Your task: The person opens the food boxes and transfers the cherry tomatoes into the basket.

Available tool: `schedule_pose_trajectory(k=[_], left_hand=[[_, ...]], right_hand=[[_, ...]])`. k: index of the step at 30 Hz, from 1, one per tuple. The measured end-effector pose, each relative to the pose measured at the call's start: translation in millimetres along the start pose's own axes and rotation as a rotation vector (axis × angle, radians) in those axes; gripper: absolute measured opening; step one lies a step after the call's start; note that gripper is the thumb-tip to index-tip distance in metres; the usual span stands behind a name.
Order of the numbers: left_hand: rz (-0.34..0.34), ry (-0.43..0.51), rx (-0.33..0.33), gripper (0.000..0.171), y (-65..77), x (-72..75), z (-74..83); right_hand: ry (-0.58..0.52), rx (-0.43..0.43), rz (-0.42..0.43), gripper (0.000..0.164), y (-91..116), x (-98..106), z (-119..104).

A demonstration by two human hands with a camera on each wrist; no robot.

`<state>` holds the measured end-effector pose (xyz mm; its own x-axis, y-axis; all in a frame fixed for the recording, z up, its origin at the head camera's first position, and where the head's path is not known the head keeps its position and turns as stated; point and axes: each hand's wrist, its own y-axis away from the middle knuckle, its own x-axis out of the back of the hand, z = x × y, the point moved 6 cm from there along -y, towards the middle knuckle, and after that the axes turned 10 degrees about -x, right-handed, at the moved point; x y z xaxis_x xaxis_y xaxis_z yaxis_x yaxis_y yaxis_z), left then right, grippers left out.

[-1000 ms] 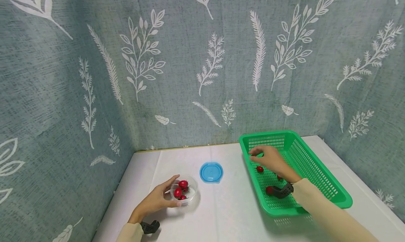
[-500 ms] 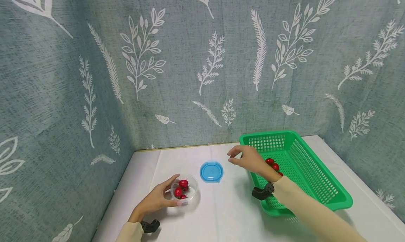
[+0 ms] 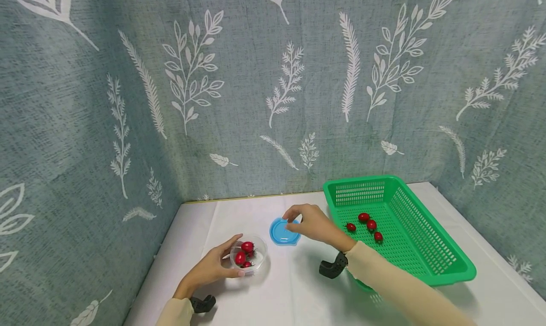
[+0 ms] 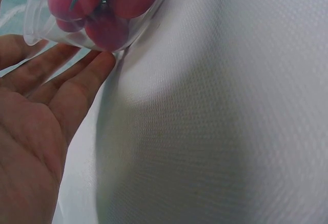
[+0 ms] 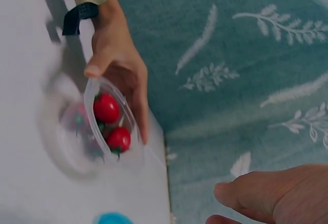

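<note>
My left hand [image 3: 212,269] grips the side of a clear round plastic tub [image 3: 263,256] on the white table. Several cherry tomatoes [image 3: 247,247] with green stems lie inside it. Up close in the left wrist view, its fingers [image 4: 92,73] touch the tub's wall. My right hand [image 3: 313,222] hovers partly over a blue lid [image 3: 281,233], thumb and fingers bent towards each other. Whether anything sits between those fingertips is hidden; in the right wrist view only the thumb [image 5: 246,193] and a sliver of finger show at the lower edge.
At the right stands a green perforated basket [image 3: 420,207] with several cherry tomatoes [image 3: 371,225] on its floor. The right sleeve [image 3: 384,274] covers its near left corner. A patterned grey-green curtain [image 3: 256,103] closes off the back and left of the table.
My right hand has moved left out of the green basket, across the table to the blue lid, uncovering tomatoes in the basket. My left hand and the tub have stayed in place.
</note>
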<state>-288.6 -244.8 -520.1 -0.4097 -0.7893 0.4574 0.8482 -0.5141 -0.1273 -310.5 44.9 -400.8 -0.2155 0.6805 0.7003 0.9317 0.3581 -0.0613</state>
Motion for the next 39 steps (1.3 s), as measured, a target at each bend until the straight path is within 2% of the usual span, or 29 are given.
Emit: schedule_pose_trajectory(k=[9, 13, 22, 32, 39], left_hand=[[0.005, -0.018, -0.007, 0.107, -0.3, 0.9, -1.2], [-0.001, 0.010, -0.003, 0.107, -0.5, 0.1, -1.6], [-0.001, -0.009, 0.010, 0.106, 0.4, 0.0, -1.6], [-0.008, 0.028, -0.002, 0.106, -0.6, -0.4, -1.1], [-0.015, 0.052, -0.009, 0.105, 0.7, -1.6, -1.0]], right_hand=[[-0.022, 0.031, -0.063, 0.016, -4, -30, -19], [-0.003, 0.061, -0.063, 0.016, -6, -45, -26], [0.041, 0.116, -0.067, 0.021, -5, -76, -34], [0.048, 0.101, -0.092, 0.028, -9, -102, -36], [0.092, 0.067, -0.111, 0.033, -12, -116, -34]])
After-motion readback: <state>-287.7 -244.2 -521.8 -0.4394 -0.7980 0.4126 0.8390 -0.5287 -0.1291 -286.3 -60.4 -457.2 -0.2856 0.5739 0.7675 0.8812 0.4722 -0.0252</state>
